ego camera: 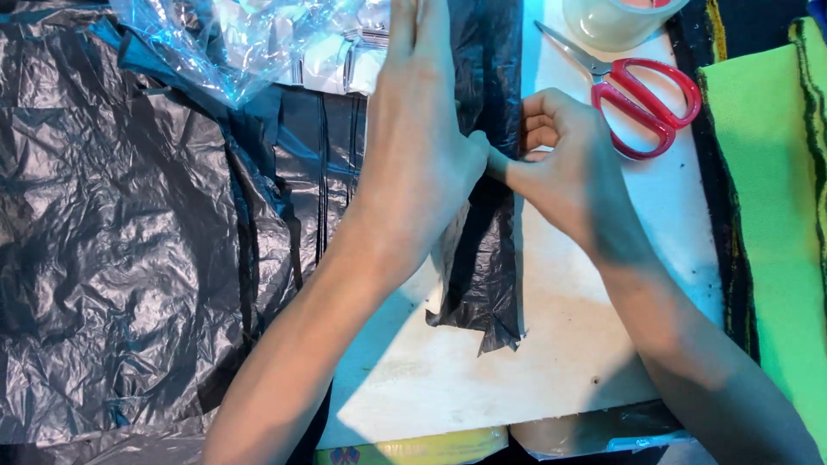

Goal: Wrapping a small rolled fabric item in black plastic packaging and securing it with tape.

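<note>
a narrow strip of black plastic film lies down the middle of the frame on the pale desk, its lower end ragged. the left hand is spread flat, fingers straight and together, pressing the strip's left side, while the right hand is curled narrow, fingertips pinching the strip's right edge just beside the left palm. to do this well, the flat hand should likely keep the film taut and still so the pinched edge folds straight without wrinkling. red-handled scissors lie near, upper right, touching nothing held. a roll of clear tape sits at the top edge. crumpled clear wrap is upper left over small white packets; a large black sheet fills the left; a yellow-green cloth lies right.
</note>
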